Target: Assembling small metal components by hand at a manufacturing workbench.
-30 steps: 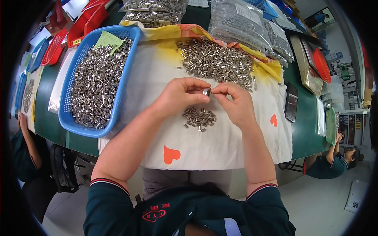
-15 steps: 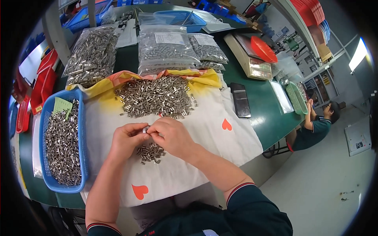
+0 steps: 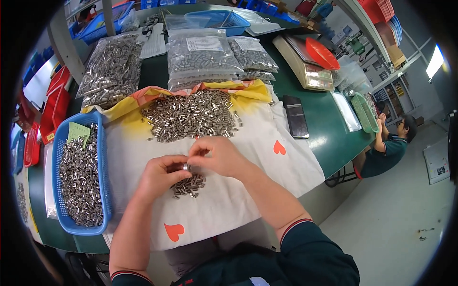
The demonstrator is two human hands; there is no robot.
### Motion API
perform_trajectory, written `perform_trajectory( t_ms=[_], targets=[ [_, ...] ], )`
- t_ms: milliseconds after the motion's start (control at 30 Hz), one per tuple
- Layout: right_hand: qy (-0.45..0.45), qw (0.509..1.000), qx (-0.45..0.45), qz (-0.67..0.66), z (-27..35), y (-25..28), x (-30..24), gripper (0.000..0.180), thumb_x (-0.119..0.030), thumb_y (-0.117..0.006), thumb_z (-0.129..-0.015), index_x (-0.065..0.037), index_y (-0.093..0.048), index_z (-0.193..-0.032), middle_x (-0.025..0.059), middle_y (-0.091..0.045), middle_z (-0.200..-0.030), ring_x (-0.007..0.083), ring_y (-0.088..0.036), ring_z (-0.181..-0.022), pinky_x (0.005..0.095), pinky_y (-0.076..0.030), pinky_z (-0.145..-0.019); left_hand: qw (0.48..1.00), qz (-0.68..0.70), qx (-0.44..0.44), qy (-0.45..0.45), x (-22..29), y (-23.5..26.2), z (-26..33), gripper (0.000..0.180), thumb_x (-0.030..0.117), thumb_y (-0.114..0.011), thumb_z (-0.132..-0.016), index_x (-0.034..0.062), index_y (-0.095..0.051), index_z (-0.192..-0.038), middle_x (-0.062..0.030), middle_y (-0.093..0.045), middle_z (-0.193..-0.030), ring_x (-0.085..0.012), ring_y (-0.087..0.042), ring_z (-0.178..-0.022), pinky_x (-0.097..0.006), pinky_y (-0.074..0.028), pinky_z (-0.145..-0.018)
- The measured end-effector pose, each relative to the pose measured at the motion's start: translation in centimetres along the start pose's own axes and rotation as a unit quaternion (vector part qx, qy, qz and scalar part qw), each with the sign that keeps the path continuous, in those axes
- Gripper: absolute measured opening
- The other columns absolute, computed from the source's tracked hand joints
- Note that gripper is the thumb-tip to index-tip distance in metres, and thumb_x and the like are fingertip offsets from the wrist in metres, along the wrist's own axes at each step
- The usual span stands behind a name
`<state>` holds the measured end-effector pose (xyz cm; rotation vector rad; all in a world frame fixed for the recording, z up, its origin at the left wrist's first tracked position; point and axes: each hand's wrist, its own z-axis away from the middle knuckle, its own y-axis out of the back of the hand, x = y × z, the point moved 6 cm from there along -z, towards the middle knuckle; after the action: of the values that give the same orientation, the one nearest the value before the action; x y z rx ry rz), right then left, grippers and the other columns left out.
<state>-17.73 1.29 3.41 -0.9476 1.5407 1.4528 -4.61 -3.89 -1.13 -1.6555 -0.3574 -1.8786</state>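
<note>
My left hand (image 3: 162, 176) pinches a short, shiny metal sleeve (image 3: 186, 167) between thumb and fingers, its round end showing. Right beside it, my right hand (image 3: 217, 155) has its fingers curled and pressed together. Its fingertips come close to the sleeve, and whatever they hold is hidden. Under my hands a small heap of metal sleeves (image 3: 188, 186) lies on a white cloth (image 3: 229, 200) with red hearts. Beyond my hands spreads a larger pile of the same small sleeves (image 3: 191, 114).
A blue basket (image 3: 106, 190) full of sleeves and a green slip stands at the left. Clear bags of metal parts (image 3: 202, 52) line the back. At right are a black wallet-like case (image 3: 296, 117), a scale (image 3: 305, 71) and a red dish (image 3: 320, 53). Another person (image 3: 386, 148) sits farther right.
Both hands have shifted slightly; the right has risen and turned, uncovering more of the sleeve in my left hand. The whole view has moved a little.
</note>
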Motion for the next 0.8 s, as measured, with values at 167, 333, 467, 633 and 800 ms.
perform_trajectory(
  t_ms=[167,333,467,633,800],
  targets=[
    [0.123,0.916,0.151,0.351,-1.8,0.1,0.8,0.01,-0.013,-0.06,-0.07,-0.007,-0.06,-0.078,0.0066,-0.057,-0.078,0.0245,-0.054,-0.08,0.0375,-0.041,-0.073,1.0,-0.009,0.007,-0.002,-0.3,0.2,-0.1,0.029,-0.004,-0.063,-0.073,-0.0024,-0.057,-0.102,-0.001,-0.059,-0.084,-0.0071,-0.055,-0.074,-0.02,-0.046,-0.068],
    [0.153,0.89,0.146,0.404,-2.1,-1.0,1.0,0.009,-0.007,-0.051,-0.066,-0.004,-0.059,-0.071,0.0091,-0.055,-0.076,0.0251,-0.052,-0.081,0.0356,-0.041,-0.073,0.998,0.048,0.036,-0.018,-0.3,1.1,-0.2,0.028,-0.002,-0.06,-0.076,-0.0005,-0.055,-0.104,-0.0024,-0.06,-0.087,-0.0072,-0.055,-0.074,-0.02,-0.046,-0.067],
    [0.147,0.9,0.124,0.391,-1.9,-0.5,0.7,0.007,-0.006,-0.051,-0.067,-0.004,-0.058,-0.068,0.0093,-0.055,-0.075,0.0253,-0.052,-0.081,0.036,-0.041,-0.073,0.996,0.068,0.056,0.004,-0.2,1.2,-0.1,0.028,-0.001,-0.057,-0.079,-0.0006,-0.053,-0.107,-0.005,-0.061,-0.091,-0.0077,-0.055,-0.075,-0.02,-0.047,-0.068],
    [0.118,0.923,0.065,0.36,-1.9,-1.4,1.1,0.008,-0.004,-0.053,-0.066,-0.005,-0.058,-0.072,0.0093,-0.055,-0.074,0.0266,-0.052,-0.077,0.036,-0.042,-0.071,0.995,0.094,0.043,-0.018,-1.1,1.8,-0.3,0.032,-0.004,-0.06,-0.075,-0.0005,-0.054,-0.106,-0.0047,-0.06,-0.092,-0.008,-0.055,-0.076,-0.021,-0.047,-0.068],
    [0.147,0.916,0.066,0.367,-1.7,-1.5,0.3,0.006,-0.004,-0.056,-0.064,-0.006,-0.058,-0.069,0.009,-0.055,-0.073,0.0269,-0.053,-0.076,0.0374,-0.042,-0.07,0.998,0.026,0.056,-0.025,-0.3,2.0,0.3,0.036,-0.005,-0.063,-0.071,-0.0016,-0.055,-0.105,-0.0014,-0.057,-0.086,-0.0077,-0.054,-0.076,-0.02,-0.046,-0.069]
  ],
)
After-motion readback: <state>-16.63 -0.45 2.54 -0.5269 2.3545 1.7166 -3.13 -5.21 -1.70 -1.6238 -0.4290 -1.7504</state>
